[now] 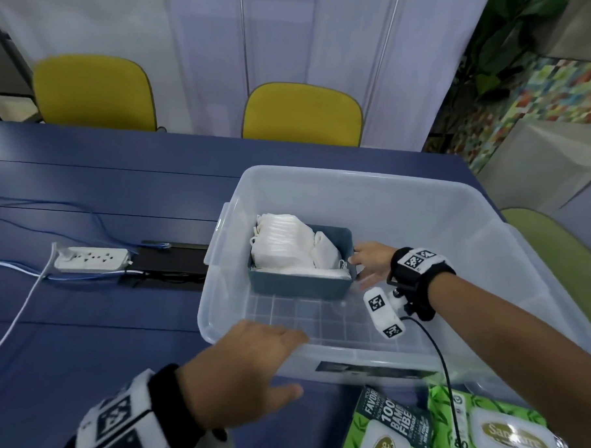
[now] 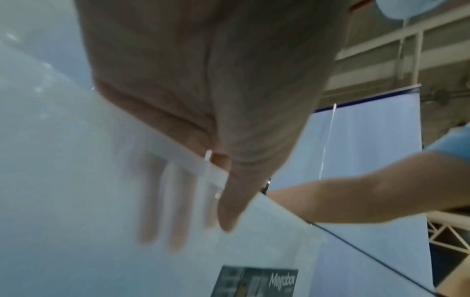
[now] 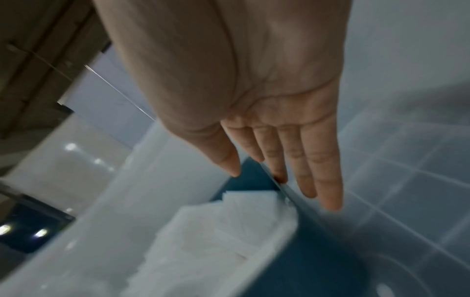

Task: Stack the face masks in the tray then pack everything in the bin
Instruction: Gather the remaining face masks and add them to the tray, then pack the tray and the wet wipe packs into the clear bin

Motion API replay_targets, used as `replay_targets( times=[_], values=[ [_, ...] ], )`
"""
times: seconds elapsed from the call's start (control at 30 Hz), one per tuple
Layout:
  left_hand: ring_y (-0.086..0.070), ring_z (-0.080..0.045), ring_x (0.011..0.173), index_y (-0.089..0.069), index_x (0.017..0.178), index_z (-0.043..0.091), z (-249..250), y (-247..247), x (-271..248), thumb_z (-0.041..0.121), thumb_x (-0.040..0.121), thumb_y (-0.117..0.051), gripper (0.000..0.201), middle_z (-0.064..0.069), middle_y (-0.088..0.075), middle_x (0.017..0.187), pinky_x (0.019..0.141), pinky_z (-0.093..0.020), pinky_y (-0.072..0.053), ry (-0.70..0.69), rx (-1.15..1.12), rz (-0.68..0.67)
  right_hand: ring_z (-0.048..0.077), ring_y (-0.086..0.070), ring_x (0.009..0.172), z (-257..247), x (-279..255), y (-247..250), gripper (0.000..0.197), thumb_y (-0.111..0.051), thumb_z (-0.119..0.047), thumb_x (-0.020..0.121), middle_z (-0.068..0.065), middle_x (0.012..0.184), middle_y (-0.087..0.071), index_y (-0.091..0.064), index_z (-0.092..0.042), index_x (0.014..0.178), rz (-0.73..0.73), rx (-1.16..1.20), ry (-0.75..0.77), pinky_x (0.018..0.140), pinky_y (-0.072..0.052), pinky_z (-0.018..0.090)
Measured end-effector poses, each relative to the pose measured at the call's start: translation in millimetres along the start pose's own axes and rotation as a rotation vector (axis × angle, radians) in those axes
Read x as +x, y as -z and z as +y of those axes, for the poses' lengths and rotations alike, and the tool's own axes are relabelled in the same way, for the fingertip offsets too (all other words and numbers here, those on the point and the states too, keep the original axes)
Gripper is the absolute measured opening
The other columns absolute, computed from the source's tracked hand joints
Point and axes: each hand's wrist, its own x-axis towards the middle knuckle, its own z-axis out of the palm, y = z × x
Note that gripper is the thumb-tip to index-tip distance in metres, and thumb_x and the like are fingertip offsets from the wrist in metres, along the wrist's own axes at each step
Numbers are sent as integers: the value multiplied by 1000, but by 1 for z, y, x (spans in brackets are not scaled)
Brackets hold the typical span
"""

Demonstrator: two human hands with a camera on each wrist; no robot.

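Observation:
A clear plastic bin [image 1: 357, 180] stands on the blue table. Inside it, at the left, sits a blue tray [image 1: 298, 286] holding a stack of white face masks [image 1: 283, 247]. My right hand [image 1: 368, 266] reaches into the bin at the tray's right end. Its fingers [image 3: 323, 180] are straight, with a fingertip on the tray's rim [image 3: 287, 191] beside the masks [image 3: 216, 231]. My left hand [image 1: 247, 367] holds the bin's near wall [image 2: 76, 180]: thumb [image 2: 229, 211] outside, fingers [image 2: 178, 211] inside, seen through the plastic.
Two green packs of wet wipes [image 1: 447, 430] lie at the front right, against the bin. A white power strip [image 1: 91, 258] with cables and a black box [image 1: 170, 262] lie left of the bin. Yellow chairs [image 1: 302, 114] stand behind the table.

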Motion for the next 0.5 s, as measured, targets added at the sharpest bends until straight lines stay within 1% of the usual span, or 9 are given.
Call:
replay_targets(
  times=[0.03, 0.1, 0.13, 0.2, 0.27, 0.33, 0.37, 0.43, 0.5],
  values=[
    [-58, 4, 68, -57, 97, 36, -1, -9, -1, 54, 75, -40, 33, 24, -59, 76, 73, -17, -37, -32, -39, 33, 23, -57, 76, -3, -8, 4, 38, -47, -9, 97, 12, 102, -54, -45, 2, 133, 6, 22, 15, 66, -54, 36],
    [-56, -1, 57, -48, 87, 35, -1, -25, 1, 37, 74, -47, 12, 21, -55, 66, 67, -18, -36, -61, -44, 93, 22, -53, 72, -10, -29, 18, 34, -46, -7, 98, 12, 112, -48, -45, 0, 132, 23, 110, 51, 60, -53, 35],
    [-54, -1, 53, -44, 83, 34, 2, -25, 2, 29, 71, -55, 17, 20, -53, 63, 66, -19, -36, -46, -39, 88, 22, -53, 71, -13, -42, 27, 31, -45, -7, 99, 12, 113, -50, -47, -3, 129, 33, 138, 75, 61, -53, 34],
    [-52, -2, 50, -41, 79, 35, 4, -30, 6, 13, 53, -74, 48, 20, -50, 59, 70, -22, -33, -32, 7, 148, 21, -55, 73, -16, -77, 42, 26, -47, -9, 99, 10, 112, -56, -50, -7, 124, 54, 150, 160, 65, -55, 33],
    [-54, -3, 52, -43, 83, 35, 7, -37, 0, 3, 43, -82, 65, 19, -50, 59, 75, -25, -28, -37, 53, 211, 19, -58, 77, -9, -120, 54, 28, -48, -12, 98, 6, 106, -64, -52, -8, 125, 96, 117, 253, 69, -55, 30],
    [-60, -6, 56, -44, 90, 33, 8, -42, -4, -2, 46, -83, 68, 18, -57, 63, 79, -29, -27, -10, 87, 295, 18, -61, 84, 9, -165, 60, 25, -48, -13, 99, 3, 103, -67, -57, -11, 122, 150, 50, 338, 74, -55, 28],
    [-63, -10, 58, -44, 94, 32, 7, -46, -5, -4, 51, -80, 66, 16, -62, 66, 81, -31, -27, -12, 101, 338, 17, -62, 86, 22, -188, 61, 24, -48, -13, 99, 4, 104, -69, -59, -12, 120, 191, 23, 379, 76, -54, 29],
    [-67, -16, 62, -44, 97, 30, 7, -49, -6, -3, 61, -66, 54, 9, -68, 70, 84, -35, -28, -9, 110, 406, 15, -64, 88, 54, -233, 56, 22, -48, -12, 98, 3, 104, -71, -62, -16, 115, 280, 21, 445, 80, -54, 31],
    [-66, -21, 60, -43, 95, 30, 10, -49, -6, 1, 64, -56, 44, 3, -68, 66, 85, -40, -31, 0, 107, 451, 11, -65, 85, 94, -269, 44, 22, -49, -10, 97, 3, 100, -72, -64, -20, 109, 352, 70, 459, 78, -53, 28]
  ],
)
